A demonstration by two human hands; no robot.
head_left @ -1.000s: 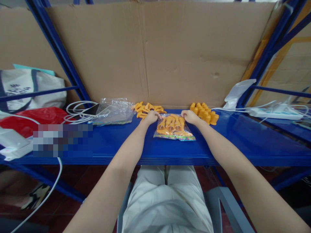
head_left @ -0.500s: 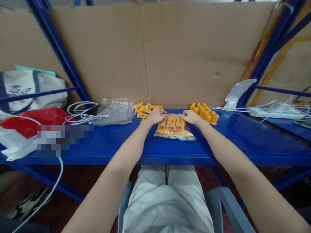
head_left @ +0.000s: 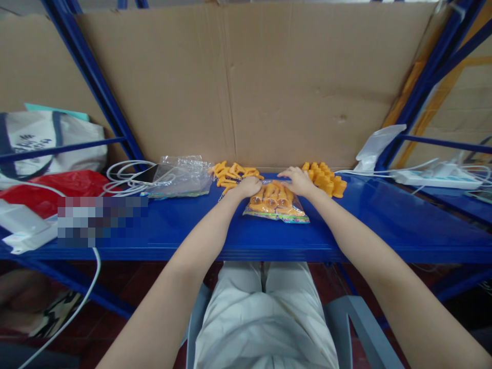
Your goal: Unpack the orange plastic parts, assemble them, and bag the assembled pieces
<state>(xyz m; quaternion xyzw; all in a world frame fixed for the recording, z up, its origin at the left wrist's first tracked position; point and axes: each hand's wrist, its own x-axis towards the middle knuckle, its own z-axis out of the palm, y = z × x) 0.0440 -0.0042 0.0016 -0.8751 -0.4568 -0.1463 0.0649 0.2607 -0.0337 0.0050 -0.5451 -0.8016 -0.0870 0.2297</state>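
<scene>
A clear plastic bag (head_left: 275, 205) filled with orange plastic pieces lies on the blue shelf (head_left: 238, 230) in front of me. My left hand (head_left: 248, 185) is closed on the bag's far left corner. My right hand (head_left: 296, 180) rests at the bag's far right edge with its fingers stretched out toward the left. Loose orange pieces (head_left: 230, 174) lie in a heap just behind my left hand. A second group of orange pieces (head_left: 325, 179) stands just right of my right hand.
A stack of empty clear bags (head_left: 179, 177) lies left of the pieces, over a phone and coiled white cable (head_left: 123, 177). A cardboard sheet (head_left: 253, 82) backs the shelf. A power strip (head_left: 434, 179) and cables lie at right; a red bag (head_left: 57, 187) and tote at left.
My right hand has slid a little toward the back and its fingers have spread out. My left hand has shifted slightly right along the bag's far edge. The bag has stayed in place.
</scene>
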